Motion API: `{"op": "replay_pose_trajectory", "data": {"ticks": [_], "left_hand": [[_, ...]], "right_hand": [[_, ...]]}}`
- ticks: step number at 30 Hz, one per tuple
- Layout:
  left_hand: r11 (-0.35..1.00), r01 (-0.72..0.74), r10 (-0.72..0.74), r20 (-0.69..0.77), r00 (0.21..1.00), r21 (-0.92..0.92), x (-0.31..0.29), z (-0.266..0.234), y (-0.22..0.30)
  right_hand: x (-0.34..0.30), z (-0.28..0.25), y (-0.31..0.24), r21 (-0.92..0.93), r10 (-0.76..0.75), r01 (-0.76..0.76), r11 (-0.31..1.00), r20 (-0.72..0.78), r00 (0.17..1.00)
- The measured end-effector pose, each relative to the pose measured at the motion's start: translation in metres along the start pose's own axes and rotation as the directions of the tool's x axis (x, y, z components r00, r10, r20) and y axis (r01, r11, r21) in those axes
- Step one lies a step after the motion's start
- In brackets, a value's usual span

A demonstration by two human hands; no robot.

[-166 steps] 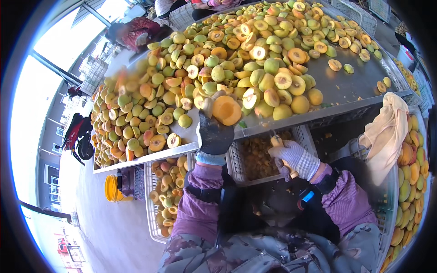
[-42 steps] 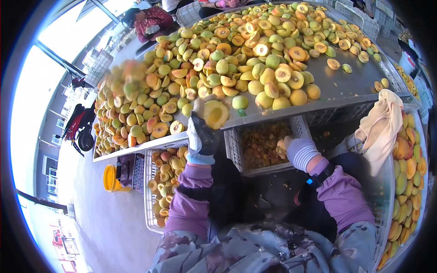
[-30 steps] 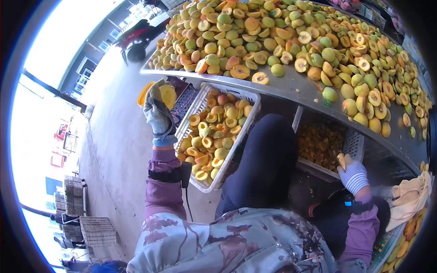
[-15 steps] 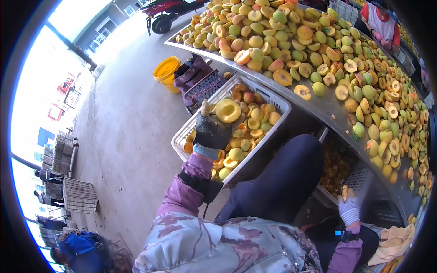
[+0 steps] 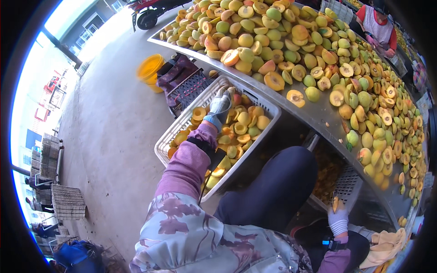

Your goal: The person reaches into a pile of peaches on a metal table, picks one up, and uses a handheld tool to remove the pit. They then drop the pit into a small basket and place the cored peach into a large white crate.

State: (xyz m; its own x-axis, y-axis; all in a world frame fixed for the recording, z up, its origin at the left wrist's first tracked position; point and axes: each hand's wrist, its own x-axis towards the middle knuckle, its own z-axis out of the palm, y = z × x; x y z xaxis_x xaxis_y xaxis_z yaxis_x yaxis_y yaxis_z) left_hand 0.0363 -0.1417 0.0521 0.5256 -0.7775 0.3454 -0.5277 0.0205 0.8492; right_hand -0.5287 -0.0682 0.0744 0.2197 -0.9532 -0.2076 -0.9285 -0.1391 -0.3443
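Observation:
My left hand (image 5: pixel 221 104), in a pale glove with a blue cuff, reaches palm down into a white plastic crate (image 5: pixel 182 119) of pitted yellow peach halves (image 5: pixel 244 119). Its fingertips bend down among the fruit by the far end, so whether they grip a half is hidden. My right hand (image 5: pixel 338 220), in a white striped glove, is closed on a small orange-brown thing (image 5: pixel 335 204) too small to make out. It is low at the right, just in front of a grey slotted crate (image 5: pixel 348 184) with brownish scraps beside it.
A metal table (image 5: pixel 314 111) heaped with cut peaches (image 5: pixel 273 34) runs along the far and right sides. A yellow bucket (image 5: pixel 150 68) and a dark woven basket (image 5: pixel 184 86) stand beyond the white crate. Another person (image 5: pixel 378 27) works across the table. A beige cloth (image 5: pixel 384 248) lies lower right.
My left hand has turned over and moved down into the white crate; the peach half it held up no longer shows in it. My right hand has barely moved. The whole view has shifted slightly.

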Motion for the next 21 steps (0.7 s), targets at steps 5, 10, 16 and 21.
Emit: {"op": "replay_pose_trajectory", "data": {"ticks": [5, 10, 16, 21], "left_hand": [[0.796, 0.199, -0.435, 0.311, 0.845, 0.571, 0.023, 0.018, -0.025], [0.562, 0.110, -0.542, 0.265, 0.797, 0.820, 0.004, 0.024, -0.048], [0.540, 0.033, -0.531, 0.310, 0.789, 0.841, 0.018, 0.023, -0.060], [0.699, 0.328, -0.356, -0.088, 0.930, 0.635, 0.040, 0.006, -0.072]], "right_hand": [[-0.004, 0.005, 0.013, -0.042, 0.013, -0.015, 0.999, -0.046, 0.999], [0.000, 0.004, 0.004, -0.034, 0.052, -0.052, 0.998, 0.006, 0.999], [0.007, 0.008, -0.008, 0.024, 0.067, -0.068, 0.997, 0.056, 0.996], [0.007, 0.012, -0.004, 0.032, 0.053, -0.054, 0.998, 0.025, 0.998]]}}
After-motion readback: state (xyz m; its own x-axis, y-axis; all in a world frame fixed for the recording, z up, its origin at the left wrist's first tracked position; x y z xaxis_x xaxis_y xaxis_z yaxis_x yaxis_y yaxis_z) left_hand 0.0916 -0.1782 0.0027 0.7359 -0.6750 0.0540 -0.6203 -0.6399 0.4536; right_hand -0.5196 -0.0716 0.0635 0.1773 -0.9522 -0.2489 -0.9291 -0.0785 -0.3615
